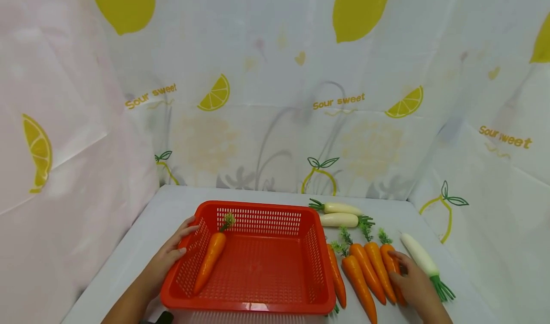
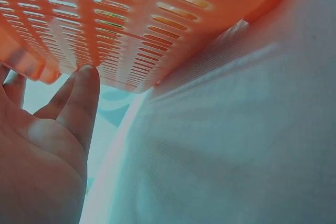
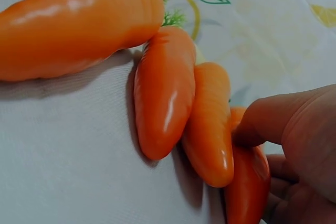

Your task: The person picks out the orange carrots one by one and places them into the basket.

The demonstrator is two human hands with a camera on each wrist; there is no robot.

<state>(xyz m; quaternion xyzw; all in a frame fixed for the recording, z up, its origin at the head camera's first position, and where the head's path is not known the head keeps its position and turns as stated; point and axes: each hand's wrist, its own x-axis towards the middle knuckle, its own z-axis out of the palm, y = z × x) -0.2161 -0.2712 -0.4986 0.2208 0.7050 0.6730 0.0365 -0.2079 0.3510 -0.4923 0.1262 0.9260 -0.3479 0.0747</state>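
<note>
A red slotted basket stands at the middle of the white table, with one orange carrot lying along its left inner side. My left hand rests against the basket's left wall, its fingers straight. To the right of the basket several carrots lie side by side, tips toward me. My right hand grips the rightmost carrot, with the thumb on top and the fingers curled beneath it. The neighbouring carrots touch it.
Two white radishes lie behind the carrots, and a third one lies just right of my right hand. Lemon-print cloth walls close in the table on the left, back and right. The table's left edge runs near my left forearm.
</note>
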